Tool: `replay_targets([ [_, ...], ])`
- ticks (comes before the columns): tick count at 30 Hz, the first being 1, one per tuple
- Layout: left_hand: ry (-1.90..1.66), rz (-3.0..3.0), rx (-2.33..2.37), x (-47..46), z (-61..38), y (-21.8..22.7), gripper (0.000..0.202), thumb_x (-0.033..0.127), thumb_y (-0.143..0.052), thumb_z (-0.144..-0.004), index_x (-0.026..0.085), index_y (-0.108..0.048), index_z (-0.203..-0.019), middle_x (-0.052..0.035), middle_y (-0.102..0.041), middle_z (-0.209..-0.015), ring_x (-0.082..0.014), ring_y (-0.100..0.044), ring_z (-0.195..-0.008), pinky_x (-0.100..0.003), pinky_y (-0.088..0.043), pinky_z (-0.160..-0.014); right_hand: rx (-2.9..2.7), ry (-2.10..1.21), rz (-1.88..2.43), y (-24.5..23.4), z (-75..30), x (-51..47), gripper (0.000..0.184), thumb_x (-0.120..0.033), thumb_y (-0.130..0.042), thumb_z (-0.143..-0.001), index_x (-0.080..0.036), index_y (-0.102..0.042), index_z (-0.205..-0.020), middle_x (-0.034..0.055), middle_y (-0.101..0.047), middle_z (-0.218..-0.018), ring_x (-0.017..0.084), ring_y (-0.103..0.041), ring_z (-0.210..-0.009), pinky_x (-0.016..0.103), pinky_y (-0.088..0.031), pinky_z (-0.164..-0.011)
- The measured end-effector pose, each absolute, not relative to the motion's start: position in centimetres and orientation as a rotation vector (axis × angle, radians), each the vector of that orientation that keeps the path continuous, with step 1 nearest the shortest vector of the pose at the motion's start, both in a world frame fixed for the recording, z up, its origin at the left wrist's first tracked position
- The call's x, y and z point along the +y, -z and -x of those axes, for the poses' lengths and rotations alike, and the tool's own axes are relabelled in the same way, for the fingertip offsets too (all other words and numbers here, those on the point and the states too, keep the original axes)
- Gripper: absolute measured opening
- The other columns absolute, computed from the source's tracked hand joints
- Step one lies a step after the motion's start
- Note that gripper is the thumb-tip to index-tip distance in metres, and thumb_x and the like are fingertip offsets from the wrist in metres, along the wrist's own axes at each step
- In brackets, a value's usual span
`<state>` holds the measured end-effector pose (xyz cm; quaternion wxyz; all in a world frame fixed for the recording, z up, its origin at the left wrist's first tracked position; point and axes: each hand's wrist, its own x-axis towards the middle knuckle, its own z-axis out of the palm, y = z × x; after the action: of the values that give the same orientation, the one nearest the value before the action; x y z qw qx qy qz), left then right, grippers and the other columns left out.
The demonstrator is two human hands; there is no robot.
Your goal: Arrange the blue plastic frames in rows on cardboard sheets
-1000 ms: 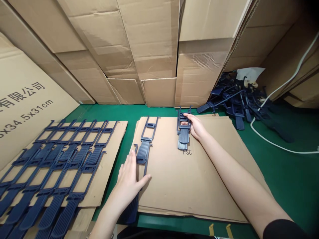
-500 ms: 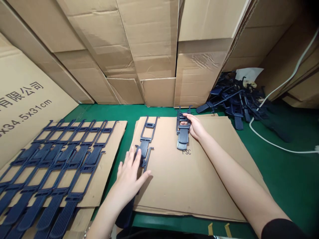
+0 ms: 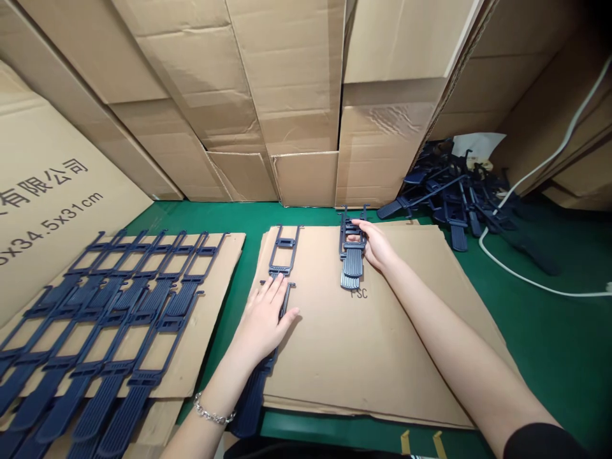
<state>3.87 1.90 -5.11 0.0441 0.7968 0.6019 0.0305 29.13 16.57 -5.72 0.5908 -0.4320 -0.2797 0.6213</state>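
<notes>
On a brown cardboard sheet (image 3: 373,363) lie two dark blue plastic frames with ribbed tongues, one behind the other. My left hand (image 3: 262,319) rests over them, fingers stretched out flat and thumb apart. Its fingertips reach the tongue of the far frame (image 3: 284,243), and the palm hides much of the near frame (image 3: 251,398). Farther right, my right hand (image 3: 376,247) has its fingers closed on the side of a small stack of similar plastic frames (image 3: 352,262), at the sheet's back edge. Its lower fingers are partly hidden by the stack.
Rows of matching frames (image 3: 160,347) cover another cardboard sheet at left. A heap of loose frames (image 3: 444,191) sits at back right, near a white cable (image 3: 519,271). Large cardboard boxes (image 3: 296,83) wall off the back of the green table (image 3: 549,338).
My left hand has shifted slightly right and forward, laying its fingers over the frames. My right hand and its stack have hardly moved.
</notes>
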Motion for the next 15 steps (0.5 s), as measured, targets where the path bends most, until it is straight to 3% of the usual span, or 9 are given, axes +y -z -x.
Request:
replay_targets([
  [5,-0.130,-2.398,1.860,1.91,-4.12,5.08,0.063,0.049,-0.029,-0.088,0.007,-0.031,-0.135,-0.0104,-0.025,-0.143,-0.0246,-0.019,-0.132,-0.041,-0.021,-0.107,-0.651,-1.439,1.008,5.84,-29.17,16.62,0.018,-0.015,-0.041,-0.081,-0.016,-0.058,-0.087,0.0027,-0.060,-0.077,0.011,-0.058,-0.053,0.026,-0.052,-0.045],
  [12,-0.159,-2.386,1.857,2.27,-4.11,5.03,0.066,0.051,-0.032,-0.086,0.008,-0.030,-0.136,-0.0104,-0.024,-0.143,-0.0252,-0.019,-0.132,-0.043,-0.022,-0.107,-0.649,-1.436,1.022,5.74,-29.11,16.59,0.018,-0.015,-0.041,-0.081,-0.016,-0.058,-0.087,0.0016,-0.059,-0.074,0.011,-0.058,-0.053,0.026,-0.052,-0.045],
  [15,-0.106,-2.428,1.847,2.52,-3.99,5.15,0.065,0.052,-0.029,-0.087,0.009,-0.028,-0.136,-0.0101,-0.023,-0.143,-0.0250,-0.018,-0.132,-0.049,-0.017,-0.107,-0.648,-1.441,1.028,5.66,-29.07,16.51,0.018,-0.015,-0.040,-0.081,-0.016,-0.057,-0.088,0.0018,-0.059,-0.073,0.012,-0.058,-0.053,0.026,-0.052,-0.044],
])
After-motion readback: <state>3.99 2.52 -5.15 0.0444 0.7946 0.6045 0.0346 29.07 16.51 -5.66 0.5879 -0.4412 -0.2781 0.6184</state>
